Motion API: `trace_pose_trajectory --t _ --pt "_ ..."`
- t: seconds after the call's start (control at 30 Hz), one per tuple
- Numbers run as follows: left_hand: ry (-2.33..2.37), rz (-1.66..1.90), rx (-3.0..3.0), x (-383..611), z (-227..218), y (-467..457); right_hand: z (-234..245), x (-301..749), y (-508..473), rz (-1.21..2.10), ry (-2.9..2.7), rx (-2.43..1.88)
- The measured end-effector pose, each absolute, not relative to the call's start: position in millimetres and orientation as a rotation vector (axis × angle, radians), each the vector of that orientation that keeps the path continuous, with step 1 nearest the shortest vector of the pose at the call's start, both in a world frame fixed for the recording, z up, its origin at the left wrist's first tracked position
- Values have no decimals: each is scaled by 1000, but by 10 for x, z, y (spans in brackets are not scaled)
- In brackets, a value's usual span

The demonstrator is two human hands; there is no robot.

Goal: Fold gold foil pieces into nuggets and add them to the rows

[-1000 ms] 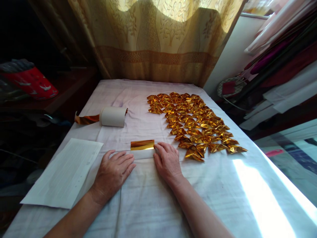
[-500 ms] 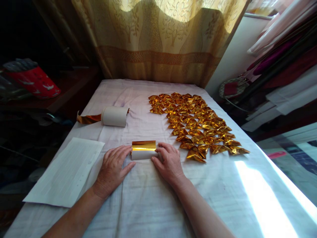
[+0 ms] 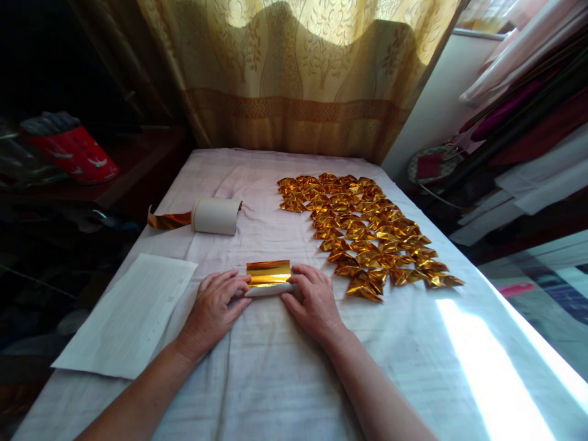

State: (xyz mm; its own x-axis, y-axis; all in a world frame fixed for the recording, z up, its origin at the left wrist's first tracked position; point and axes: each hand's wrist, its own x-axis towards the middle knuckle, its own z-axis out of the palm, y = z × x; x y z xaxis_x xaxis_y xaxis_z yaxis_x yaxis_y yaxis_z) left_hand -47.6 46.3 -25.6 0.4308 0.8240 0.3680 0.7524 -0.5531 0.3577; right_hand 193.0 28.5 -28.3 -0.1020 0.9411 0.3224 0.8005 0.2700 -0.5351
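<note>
A small sheet of gold foil paper, white on its near side, lies on the white cloth in front of me, its near edge rolled or folded over. My left hand pinches the paper's left end with the fingertips. My right hand pinches its right end the same way. Both hands rest on the cloth with their fingers curled round the fold.
Several folded gold paper pieces lie in rows on the right of the cloth. A roll of gold foil lies at the back left, a white sheet at the near left. A curtain hangs behind; stacked fabric fills the right.
The hands have drawn together on the gold paper, and its white near edge has been turned over further, so less white shows than a second ago.
</note>
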Motion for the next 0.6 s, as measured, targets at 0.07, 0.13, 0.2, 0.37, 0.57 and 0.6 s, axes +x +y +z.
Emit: trace_pose_trajectory --t 0.07,0.13,0.2,0.37,0.57,0.6 --pt "1393 776 2568 -478 -269 457 -283 1929 287 289 -1935 -1559" --pt "1372 815 2604 -480 -284 452 -294 1929 289 276 -1930 -1554" --pt "1354 865 2618 -481 -294 452 -316 1932 290 256 -1933 -1540" --pt "1377 1034 2520 -480 -280 471 -348 1956 296 189 -1942 -1422" --pt "1497 1146 2064 -425 -174 398 -255 1956 306 160 -1908 -1231" --pt "1496 1126 1978 -407 -157 379 -232 1947 302 157 -1891 -1215"
